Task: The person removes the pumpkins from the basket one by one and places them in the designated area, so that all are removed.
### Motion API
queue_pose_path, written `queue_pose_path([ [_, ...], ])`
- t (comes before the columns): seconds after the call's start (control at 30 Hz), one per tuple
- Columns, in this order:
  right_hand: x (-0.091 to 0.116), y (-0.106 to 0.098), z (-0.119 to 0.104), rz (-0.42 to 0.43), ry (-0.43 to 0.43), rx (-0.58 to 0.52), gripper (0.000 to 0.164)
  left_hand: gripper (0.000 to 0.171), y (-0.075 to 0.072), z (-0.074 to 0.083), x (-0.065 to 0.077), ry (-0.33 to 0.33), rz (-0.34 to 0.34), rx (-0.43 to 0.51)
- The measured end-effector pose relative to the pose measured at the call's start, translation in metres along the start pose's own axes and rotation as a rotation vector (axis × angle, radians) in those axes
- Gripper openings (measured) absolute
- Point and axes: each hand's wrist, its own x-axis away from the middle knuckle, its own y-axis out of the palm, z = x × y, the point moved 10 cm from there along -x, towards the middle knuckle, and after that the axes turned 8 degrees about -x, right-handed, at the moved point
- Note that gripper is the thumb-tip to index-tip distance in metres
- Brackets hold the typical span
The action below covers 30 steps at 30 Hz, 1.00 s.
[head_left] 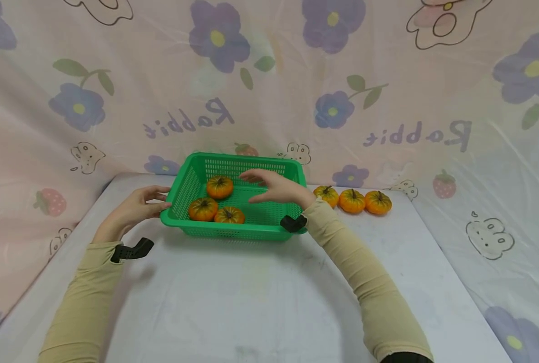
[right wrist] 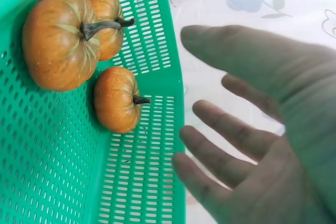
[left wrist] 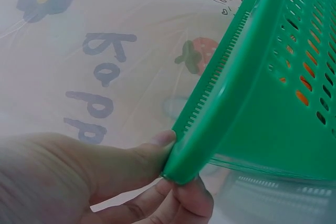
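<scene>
Head view puts the green basket (head_left: 233,228) on the desk (head_left: 224,302), probably light and flexible, best held by the rim (left wrist: 205,135) that the left hand's (head_left: 135,207) fingers pinch, the right hand (head_left: 282,189) hovering, fingers apart, near firm-looking pumpkins (head_left: 220,187) inside.

Left hand (head_left: 135,207) touches the green basket (head_left: 235,230) at its left rim. Right hand (head_left: 276,188) is positioned above the basket. Three pumpkins (head_left: 203,208) lie inside; three outer pumpkins (head_left: 352,201) line the table (head_left: 260,292), right.
</scene>
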Motion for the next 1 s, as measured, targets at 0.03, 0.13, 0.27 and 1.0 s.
queue_pose_path([
  [0.03, -0.002, 0.001, 0.001, -0.011, 0.011, -0.003, 0.063, 0.062, 0.0, 0.0, 0.0, -0.001, 0.0, 0.001],
  [0.13, -0.007, 0.004, 0.004, -0.04, 0.039, 0.007, 0.063, 0.062, -0.001, 0.0, 0.0, -0.007, -0.002, 0.002],
  [0.27, -0.013, 0.009, 0.009, -0.08, 0.075, 0.022, 0.064, 0.06, -0.002, 0.0, 0.001, -0.01, 0.0, 0.002],
  [1.0, -0.035, 0.042, 0.043, -0.271, 0.279, -0.048, 0.061, 0.062, 0.0, 0.005, 0.001, -0.001, -0.006, -0.011],
])
